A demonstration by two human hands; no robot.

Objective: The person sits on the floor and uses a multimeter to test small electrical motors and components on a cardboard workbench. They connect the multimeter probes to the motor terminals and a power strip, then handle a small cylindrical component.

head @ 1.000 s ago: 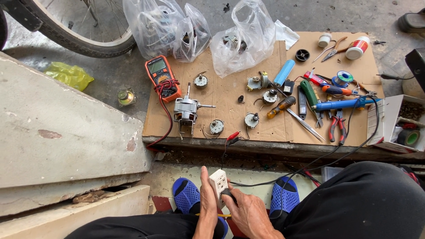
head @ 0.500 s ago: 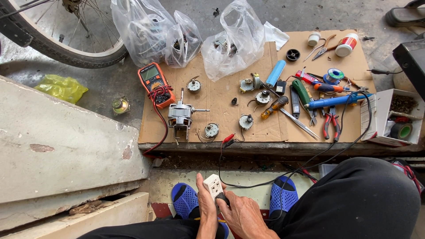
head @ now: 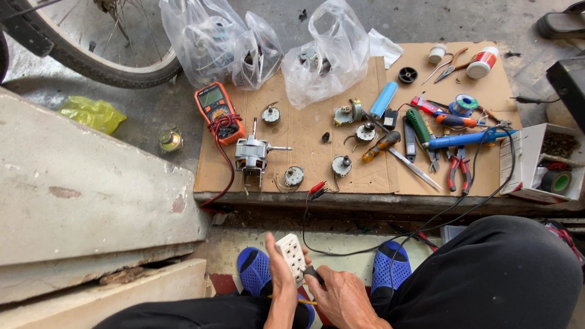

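A cardboard sheet lies on the ground beyond the feet. On it, the multimeter sits far left, the motor just near-right of it. Hand tools lie right. Plastic bags stand at its far edge. A box adjoins its right side.

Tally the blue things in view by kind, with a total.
Blue shoes: 2
Blue soldering iron: 1
Light blue cylinder: 1
Total: 4
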